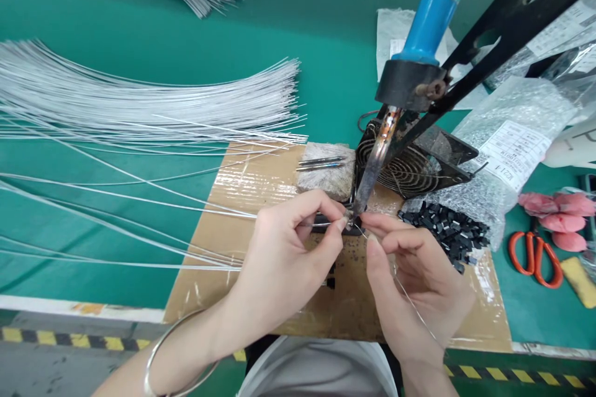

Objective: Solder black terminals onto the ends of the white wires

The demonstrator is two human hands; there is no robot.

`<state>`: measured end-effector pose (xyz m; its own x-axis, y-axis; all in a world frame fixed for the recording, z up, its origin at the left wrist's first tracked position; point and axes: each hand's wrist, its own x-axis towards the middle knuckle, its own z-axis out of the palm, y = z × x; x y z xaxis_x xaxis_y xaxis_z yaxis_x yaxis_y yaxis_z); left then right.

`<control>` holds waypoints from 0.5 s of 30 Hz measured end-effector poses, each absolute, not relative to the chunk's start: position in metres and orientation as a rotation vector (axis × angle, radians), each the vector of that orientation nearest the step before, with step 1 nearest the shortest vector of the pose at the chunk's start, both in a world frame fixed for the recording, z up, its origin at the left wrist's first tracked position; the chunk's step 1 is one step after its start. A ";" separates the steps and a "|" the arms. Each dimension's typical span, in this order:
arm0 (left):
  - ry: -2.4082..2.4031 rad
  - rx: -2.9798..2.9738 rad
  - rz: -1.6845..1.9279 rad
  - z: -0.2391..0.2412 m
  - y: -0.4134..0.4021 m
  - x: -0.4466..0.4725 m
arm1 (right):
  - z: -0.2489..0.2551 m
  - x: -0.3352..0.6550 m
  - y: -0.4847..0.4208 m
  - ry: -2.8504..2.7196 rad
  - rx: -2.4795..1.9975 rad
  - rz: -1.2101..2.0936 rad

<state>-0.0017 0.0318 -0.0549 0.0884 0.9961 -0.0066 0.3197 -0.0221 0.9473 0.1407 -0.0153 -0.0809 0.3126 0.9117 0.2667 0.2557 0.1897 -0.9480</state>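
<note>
A blue-collared soldering iron [379, 149] is clamped on a black metal arm [507, 25], its tip pointing down between my hands. My left hand [298, 242] pinches a thin white wire [223, 209] by its end, close to the iron's tip. My right hand [414, 273] is closed on a strand of thin solder wire [414, 307], whose end reaches the tip and whose tail runs over the palm. Whatever small part sits right at the tip is mostly hidden by my fingers. Beneath both hands lies a brown board [205, 285].
Bundles of white wires [186, 102] spread over the green table at left. Behind the iron stands a black fan [414, 167]; a stone-like block [321, 183] bears metal tips. At right are small black parts [449, 232], bubble-wrap bags [498, 136] and orange-handled scissors [535, 257].
</note>
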 end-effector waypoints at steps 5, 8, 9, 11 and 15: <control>1.375 1.477 0.969 -0.056 0.032 -0.002 | -0.081 0.141 -0.016 -1.199 -1.348 0.669; 1.374 1.465 0.978 -0.056 0.032 -0.002 | -0.081 0.141 -0.015 -1.210 -1.339 0.657; 1.375 1.463 0.979 -0.056 0.032 -0.002 | -0.081 0.141 -0.015 -1.212 -1.329 0.656; 1.375 1.459 0.984 -0.056 0.032 -0.002 | -0.081 0.141 -0.015 -1.211 -1.310 0.655; 1.376 1.456 0.995 -0.057 0.031 -0.002 | -0.081 0.140 -0.016 -1.205 -1.302 0.652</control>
